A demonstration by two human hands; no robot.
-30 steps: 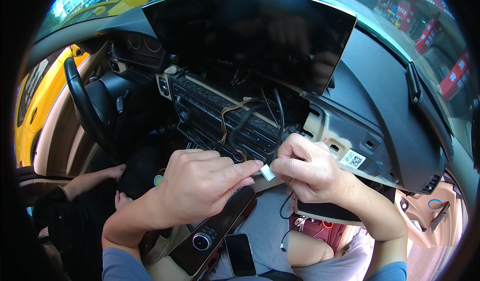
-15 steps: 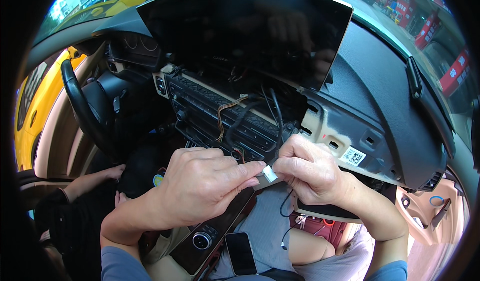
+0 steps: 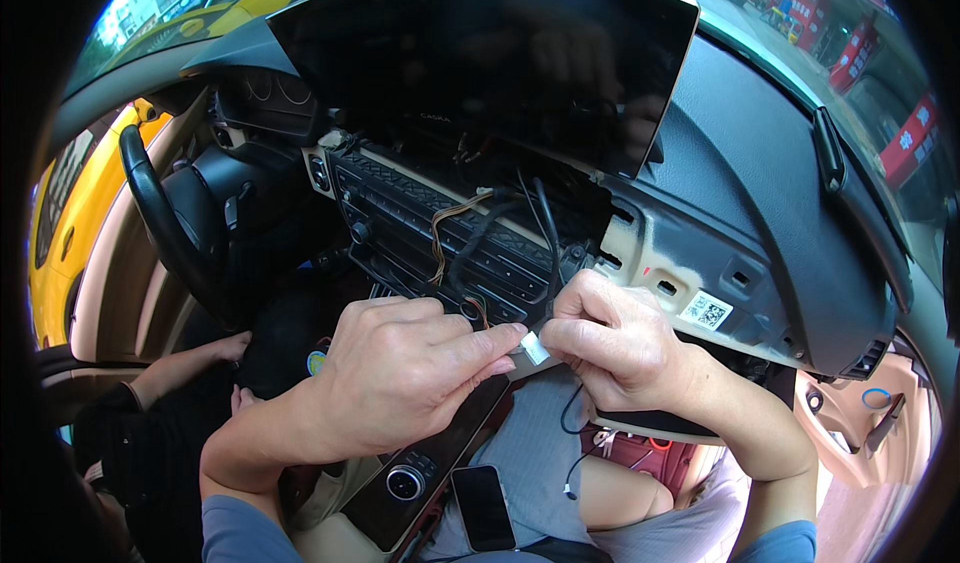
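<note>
So the little white connector [image 3: 535, 350] is right in the gap between the two hands, held up over the lap and in front of the lower dash. Left hand [image 3: 405, 368] has its index finger and thumb pinched together on one end of it, and the right hand [image 3: 620, 343] is curled up tight and clamped on the other end, though the fingers hide exactly how it's gripping. Just past them there's a bunch of thin brown wires [image 3: 437, 238] draped down over the black button panel [image 3: 400, 208], plus a thicker black cable [image 3: 546, 223] hanging beside it. Big dark screen [image 3: 480, 73] sits above all that, tilted in this view. Off to the right the dash trim is open, with a square code label [image 3: 707, 311] stuck on the bare part. Down below, a thin black lead [image 3: 567, 415] loops over grey shorts [image 3: 535, 428], and a phone [image 3: 484, 508] lies face up near a round control knob [image 3: 405, 482] on the console. Over on the left you've got the steering wheel [image 3: 170, 203], another person's hand [image 3: 233, 346] near it, and a yellow car [image 3: 75, 223] outside.
</note>
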